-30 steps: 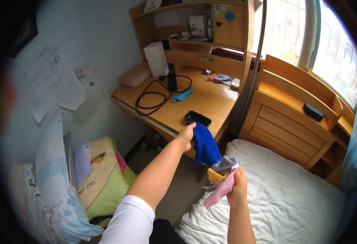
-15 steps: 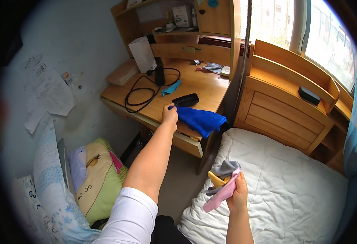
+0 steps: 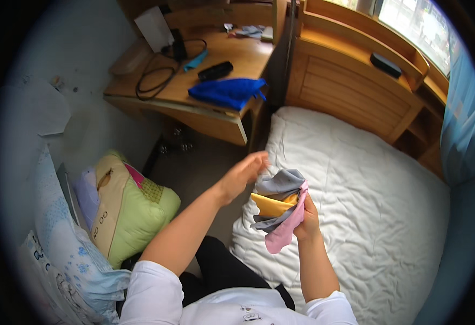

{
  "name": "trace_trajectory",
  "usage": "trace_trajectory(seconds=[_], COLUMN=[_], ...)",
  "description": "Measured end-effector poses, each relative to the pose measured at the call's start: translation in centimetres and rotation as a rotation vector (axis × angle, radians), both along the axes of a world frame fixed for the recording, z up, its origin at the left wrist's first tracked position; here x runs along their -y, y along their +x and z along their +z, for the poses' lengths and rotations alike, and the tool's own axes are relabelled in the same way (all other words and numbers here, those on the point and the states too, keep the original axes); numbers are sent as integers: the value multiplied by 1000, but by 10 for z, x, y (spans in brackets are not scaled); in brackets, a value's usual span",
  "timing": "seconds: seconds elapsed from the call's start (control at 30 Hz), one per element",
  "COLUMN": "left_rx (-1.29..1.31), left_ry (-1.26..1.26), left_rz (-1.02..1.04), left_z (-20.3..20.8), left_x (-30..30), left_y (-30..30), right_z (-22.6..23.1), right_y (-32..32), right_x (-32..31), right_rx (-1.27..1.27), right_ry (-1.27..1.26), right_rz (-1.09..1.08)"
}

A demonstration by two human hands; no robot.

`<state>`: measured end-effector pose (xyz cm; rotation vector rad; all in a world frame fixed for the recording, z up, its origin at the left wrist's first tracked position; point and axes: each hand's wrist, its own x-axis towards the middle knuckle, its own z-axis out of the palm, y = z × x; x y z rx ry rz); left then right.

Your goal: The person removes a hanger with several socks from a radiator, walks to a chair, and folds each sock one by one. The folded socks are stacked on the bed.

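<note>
My right hand (image 3: 308,218) is closed round a bunch of soft cloths above the bed's near left side. In the bunch are a pink cloth (image 3: 286,230), a yellow cloth (image 3: 270,205) and grey cloth (image 3: 281,182). My left hand (image 3: 244,174) hovers just left of the bunch, fingers stretched out, slightly blurred and holding nothing. A bright blue cloth (image 3: 228,93) lies on the desk's front edge, partly hanging over it.
On the wooden desk (image 3: 140,67) lie a black case (image 3: 216,71), a light blue cloth (image 3: 196,60), a black cable (image 3: 156,89) and a white box (image 3: 154,30). The white-covered bed (image 3: 367,200) fills the right. Cushions (image 3: 140,216) lean at the left.
My left hand has let go of the blue cloth, leaving it on the desk edge, and has come back toward the bunch in my right hand. The view has tipped down.
</note>
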<state>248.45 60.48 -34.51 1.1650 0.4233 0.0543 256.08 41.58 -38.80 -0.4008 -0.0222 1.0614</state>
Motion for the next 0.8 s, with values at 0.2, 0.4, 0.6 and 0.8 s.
trace_trajectory(seconds=[0.2,0.4,0.6,0.8], left_rx=[-295,-441,-677,-536], left_ry=[-68,-130,381,511], left_rz=[-152,77,45,12], left_z=[-67,-160,-185,-171], left_x=[117,157,172,188], left_y=[-76,-115,-142,-146], right_z=[-44,-82,-149,-154], right_y=[-27,-42,-60,-98], right_x=[69,118,173,165], right_rx=[224,459,869,1526], right_ry=[-475,-948,-1270,-1431], right_rz=[173,84,114,100])
